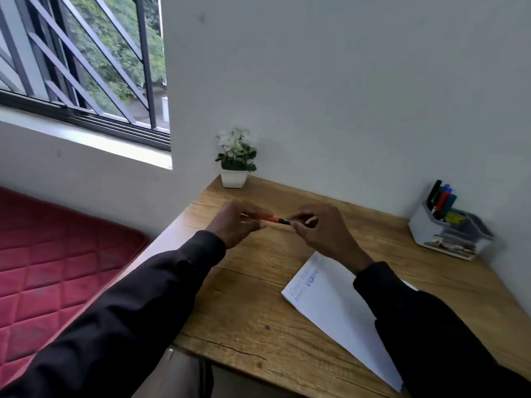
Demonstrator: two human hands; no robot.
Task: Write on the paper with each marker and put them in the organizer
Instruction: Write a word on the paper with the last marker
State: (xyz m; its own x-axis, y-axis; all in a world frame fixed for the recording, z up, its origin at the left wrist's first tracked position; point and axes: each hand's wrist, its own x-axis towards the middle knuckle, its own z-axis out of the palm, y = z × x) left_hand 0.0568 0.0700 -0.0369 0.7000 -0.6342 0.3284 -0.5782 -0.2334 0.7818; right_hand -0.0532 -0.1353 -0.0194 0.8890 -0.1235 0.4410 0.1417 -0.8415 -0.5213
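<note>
Marker [273, 219], red barrel with a black end, held level above the wooden desk [244, 305], between both our hands. Left hand [235, 222] pinches the red end, right hand [313, 225] pinches the black end, fingers closed tight on it. Cap on or off: we cannot tell. Paper [339, 317] lies on the desk near our right sleeve [425, 326], blue writing at its far corner. Organizer [451, 231] sits well apart at the desk's right rear by the wall, several markers [441, 199] upright in it. Small potted plant [237, 159] in the far corner.
</note>
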